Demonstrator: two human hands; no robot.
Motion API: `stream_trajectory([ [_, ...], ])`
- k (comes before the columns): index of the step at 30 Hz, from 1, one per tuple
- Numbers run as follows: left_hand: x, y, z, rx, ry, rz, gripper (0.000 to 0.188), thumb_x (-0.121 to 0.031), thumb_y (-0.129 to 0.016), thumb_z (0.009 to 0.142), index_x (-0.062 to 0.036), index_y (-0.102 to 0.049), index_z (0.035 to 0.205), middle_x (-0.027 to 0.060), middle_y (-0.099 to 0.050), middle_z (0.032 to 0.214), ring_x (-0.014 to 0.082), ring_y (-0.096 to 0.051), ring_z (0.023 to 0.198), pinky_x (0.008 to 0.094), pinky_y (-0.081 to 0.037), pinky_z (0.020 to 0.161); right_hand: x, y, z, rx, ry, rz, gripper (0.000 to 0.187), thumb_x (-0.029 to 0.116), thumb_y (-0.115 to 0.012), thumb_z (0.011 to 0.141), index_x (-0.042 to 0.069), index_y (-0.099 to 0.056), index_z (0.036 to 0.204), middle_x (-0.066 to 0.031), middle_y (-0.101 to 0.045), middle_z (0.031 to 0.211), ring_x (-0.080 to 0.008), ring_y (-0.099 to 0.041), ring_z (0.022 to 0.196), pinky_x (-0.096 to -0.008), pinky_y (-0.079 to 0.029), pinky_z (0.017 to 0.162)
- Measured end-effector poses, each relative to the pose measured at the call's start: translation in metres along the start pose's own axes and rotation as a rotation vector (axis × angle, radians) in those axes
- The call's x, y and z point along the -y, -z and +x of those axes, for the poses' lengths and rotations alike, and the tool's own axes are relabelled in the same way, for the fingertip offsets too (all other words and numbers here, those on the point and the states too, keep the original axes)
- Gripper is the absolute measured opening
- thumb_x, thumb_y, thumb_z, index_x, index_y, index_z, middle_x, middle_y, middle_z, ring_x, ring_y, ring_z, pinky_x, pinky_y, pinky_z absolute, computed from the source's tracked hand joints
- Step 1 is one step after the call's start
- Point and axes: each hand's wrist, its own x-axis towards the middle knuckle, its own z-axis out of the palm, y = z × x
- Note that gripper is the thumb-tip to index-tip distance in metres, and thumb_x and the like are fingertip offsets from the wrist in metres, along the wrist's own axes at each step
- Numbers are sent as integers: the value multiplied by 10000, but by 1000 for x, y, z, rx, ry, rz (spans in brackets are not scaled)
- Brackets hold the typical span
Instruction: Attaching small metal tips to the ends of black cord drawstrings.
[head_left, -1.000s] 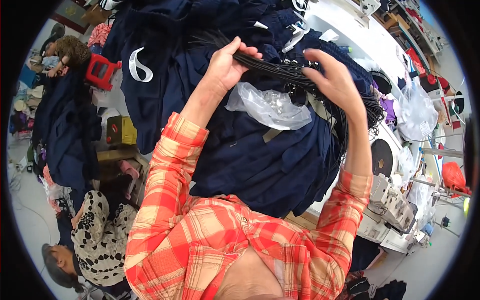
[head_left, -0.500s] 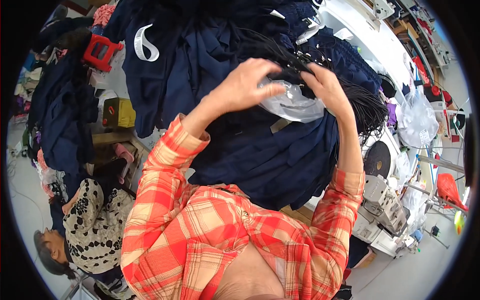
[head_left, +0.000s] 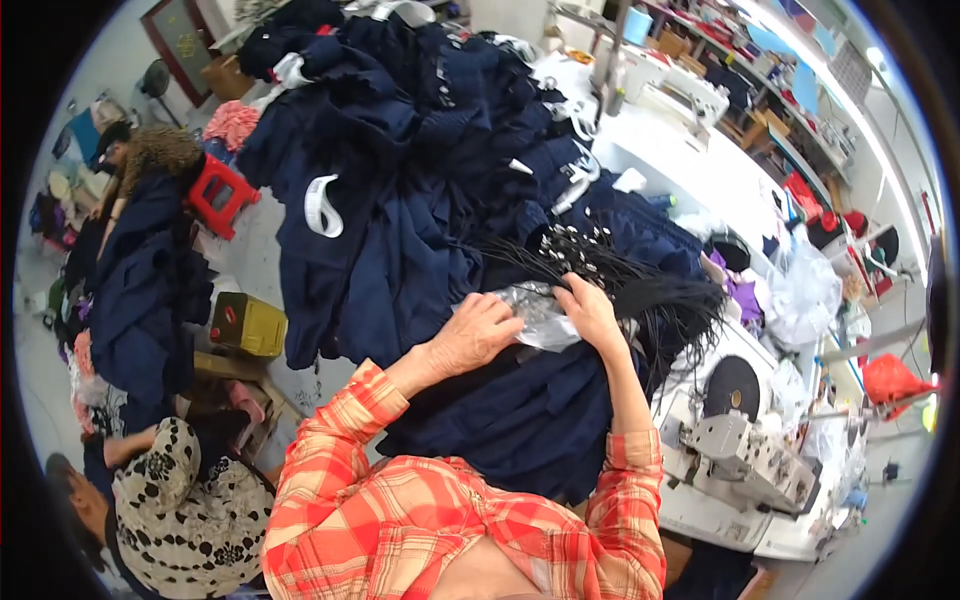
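Note:
A clear plastic bag (head_left: pixel 545 332) lies on navy fabric (head_left: pixel 500 405) in front of me, between my two hands. My left hand (head_left: pixel 470 338) is closed at the bag's left edge, its fingers curled on the plastic. With thumb and fingers together, my right hand (head_left: pixel 592 315) pinches the bag's upper right edge. Just beyond it spreads a bundle of thin black cords (head_left: pixel 650 292) with small pale ends. What the bag holds is hard to make out.
A heap of navy garments (head_left: pixel 400 190) covers the table ahead, with a white looped band (head_left: pixel 322 206) on it. At right stands a sewing machine (head_left: pixel 740 455) by a black roll (head_left: pixel 732 388). Left are a red stool (head_left: pixel 222 195), a yellow can (head_left: pixel 250 323) and a seated person (head_left: pixel 185 510).
My view has tilted up, showing more of the room. Both hands, apart and raised over the bag before, have come down and closed on its edges.

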Motion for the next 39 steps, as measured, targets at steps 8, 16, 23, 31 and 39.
stream_trajectory([
  [8,-20,28,-7,-130,101,-264,133,-156,-657,760,-72,-593,841,41,-542,782,215,-514,779,325,-397,713,-21,-12,-10,7,-10,-189,223,253,-513,837,53,-533,932,-211,-620,773,-401,-598,758,-483,-455,658],
  [16,-34,29,-35,-89,115,-198,179,-193,-680,734,-87,-598,853,38,-536,785,220,-522,799,327,-401,742,-4,-20,-12,-24,37,-431,216,279,-524,847,66,-492,849,-183,-590,628,-379,-591,611,-478,-456,542],
  [23,-38,21,-39,9,2,-149,244,-218,-693,693,-92,-572,864,60,-511,799,261,-504,804,368,-401,747,18,-12,-13,101,44,-273,277,304,-544,850,52,-559,966,-216,-611,787,-384,-591,748,-450,-447,624],
  [31,-41,24,-35,-85,154,-284,185,-132,-675,712,-57,-594,860,65,-559,815,258,-525,799,348,-407,741,10,-12,-14,-1,1,-140,235,285,-560,813,96,-619,940,-154,-640,834,-335,-606,816,-391,-466,692],
  [39,-35,41,-36,-149,15,-107,168,-33,-647,689,-45,-604,851,51,-556,803,243,-520,804,357,-423,745,7,-20,-17,-151,-35,20,236,289,-530,838,95,-652,897,-146,-636,822,-342,-601,791,-405,-471,689],
])
